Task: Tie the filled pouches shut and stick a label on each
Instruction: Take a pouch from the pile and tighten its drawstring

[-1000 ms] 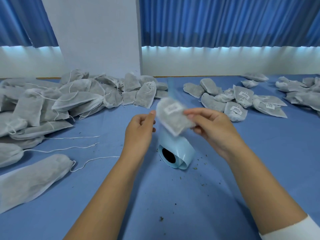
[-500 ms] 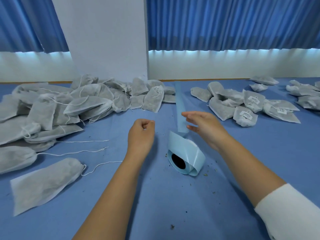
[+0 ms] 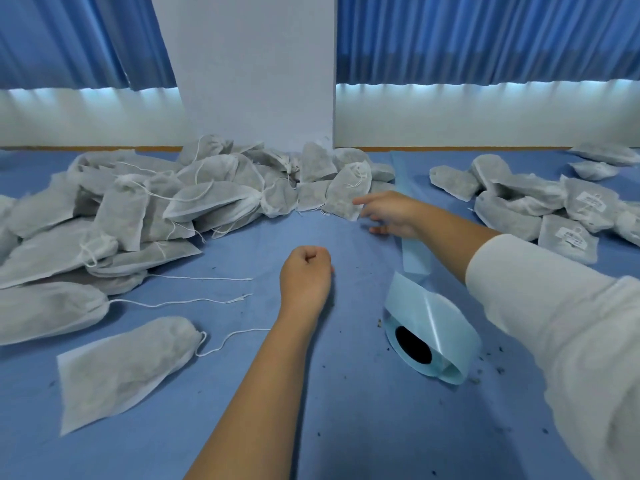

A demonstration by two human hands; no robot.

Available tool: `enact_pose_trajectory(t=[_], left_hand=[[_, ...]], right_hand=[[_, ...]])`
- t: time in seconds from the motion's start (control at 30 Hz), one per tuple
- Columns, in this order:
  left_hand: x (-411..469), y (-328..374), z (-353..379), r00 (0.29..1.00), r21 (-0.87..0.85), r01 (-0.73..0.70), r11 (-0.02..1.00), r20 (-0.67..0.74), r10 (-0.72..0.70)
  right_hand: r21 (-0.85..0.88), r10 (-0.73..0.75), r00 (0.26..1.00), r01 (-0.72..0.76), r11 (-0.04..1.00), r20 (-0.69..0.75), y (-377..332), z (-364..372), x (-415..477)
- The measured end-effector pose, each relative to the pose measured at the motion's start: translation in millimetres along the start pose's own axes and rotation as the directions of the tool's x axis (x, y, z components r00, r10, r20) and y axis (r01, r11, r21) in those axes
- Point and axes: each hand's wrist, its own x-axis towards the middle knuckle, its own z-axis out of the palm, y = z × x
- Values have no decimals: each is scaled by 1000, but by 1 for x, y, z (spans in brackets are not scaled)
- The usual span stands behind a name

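Note:
A heap of grey filled pouches (image 3: 194, 199) with white drawstrings lies at the left and back. My right hand (image 3: 391, 213) stretches forward with fingers spread, its fingertips at a tied pouch (image 3: 348, 192) on the heap's right end; it holds nothing. My left hand (image 3: 306, 271) rests on the blue table (image 3: 311, 427) with fingers curled into a fist, empty. A pale blue label roll (image 3: 429, 337) lies to the right of my left hand, its backing strip (image 3: 410, 216) trailing away under my right wrist. Labelled pouches (image 3: 568, 216) are piled at the right.
Loose untied pouches (image 3: 121, 368) lie near the left front with strings (image 3: 194, 301) trailing across the cloth. A white pillar (image 3: 256, 71) and blue curtains (image 3: 485, 36) stand behind the table. Dark crumbs are scattered around the roll.
One second ago both hands held a labelled pouch above the roll. It has left my hands; my right hand has moved forward and left to the heap, my left hand has curled and lowered.

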Motion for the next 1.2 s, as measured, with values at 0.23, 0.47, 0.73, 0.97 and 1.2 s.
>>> enact_pose_trajectory(t=[0.23, 0.47, 0.73, 0.97, 1.2], left_hand=[[2, 0, 0, 1000, 27, 1, 1000, 27, -2], [-5, 16, -3, 982, -300, 162, 940, 146, -122], [-15, 31, -19, 979, -530, 147, 835, 198, -47], [-31, 35, -26, 933, 54, -356, 933, -32, 358], [-48, 43, -25, 808, 207, -587, 783, 88, 582]], right_hand=[[147, -20, 1000, 17, 989, 20, 1, -5, 9], [227, -229, 947, 177, 958, 227, -13, -31, -40], [111, -227, 861, 198, 974, 456, -13, -48, -114], [-337, -436, 893, 447, 829, 113, -11, -24, -145], [-403, -596, 790, 504, 764, -142, -10, 14, -161]])
